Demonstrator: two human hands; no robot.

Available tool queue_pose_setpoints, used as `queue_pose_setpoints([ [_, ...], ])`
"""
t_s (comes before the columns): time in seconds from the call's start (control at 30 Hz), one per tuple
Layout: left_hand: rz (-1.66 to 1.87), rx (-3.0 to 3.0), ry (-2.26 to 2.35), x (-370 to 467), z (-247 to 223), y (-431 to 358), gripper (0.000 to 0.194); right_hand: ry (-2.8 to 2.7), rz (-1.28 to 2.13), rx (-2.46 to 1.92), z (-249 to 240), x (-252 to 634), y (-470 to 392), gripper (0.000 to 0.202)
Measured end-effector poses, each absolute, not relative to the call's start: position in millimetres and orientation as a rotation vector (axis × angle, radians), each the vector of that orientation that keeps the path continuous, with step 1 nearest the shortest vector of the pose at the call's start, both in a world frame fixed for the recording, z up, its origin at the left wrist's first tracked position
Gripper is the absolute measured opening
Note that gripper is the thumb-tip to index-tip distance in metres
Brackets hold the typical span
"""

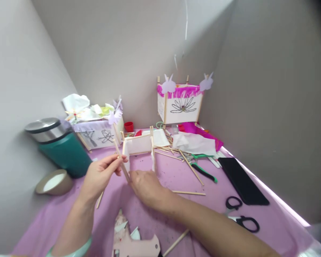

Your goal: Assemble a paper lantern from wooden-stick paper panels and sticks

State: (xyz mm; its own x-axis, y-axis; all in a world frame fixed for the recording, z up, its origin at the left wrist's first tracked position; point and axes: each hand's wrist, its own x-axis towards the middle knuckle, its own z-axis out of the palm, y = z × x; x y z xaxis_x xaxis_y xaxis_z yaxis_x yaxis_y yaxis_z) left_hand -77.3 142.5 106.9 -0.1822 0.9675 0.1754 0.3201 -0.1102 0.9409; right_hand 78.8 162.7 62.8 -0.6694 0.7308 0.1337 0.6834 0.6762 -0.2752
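My left hand point(105, 169) pinches a thin wooden stick point(125, 171) between thumb and fingers. The stick leans, its upper end tilted left. At its lower end is my right hand point(147, 185), fingers curled by the near left corner of a small frame. That frame point(139, 145) is made of wooden sticks with white paper panels at the back and sides. My right fingertips are hidden, so what they grip is unclear. In front of both hands lies a pale pink glue gun point(136, 246).
A teal bottle point(66, 153) and a bowl point(55, 182) stand left. Two decorated paper lanterns, one left point(96, 134) and one right point(182, 107), are behind. Loose sticks point(188, 193), green-handled pliers point(203, 172), scissors point(247, 223) and a black phone point(242, 180) lie right.
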Motion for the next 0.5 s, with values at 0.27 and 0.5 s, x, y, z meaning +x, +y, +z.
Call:
queue_pose_setpoints([
  [0.27, 1.271, 1.465, 1.651, -85.1, 99.8, 144.2, 0.032, -2.344, 0.042, -1.769, 71.7, 212.0, 175.6, 0.026],
  [0.5, 1.31, 1.473, 1.616, -80.6, 101.2, 143.7, 0.033, -2.31, -0.06, -2.031, 37.8, 291.1, 187.2, 0.018],
])
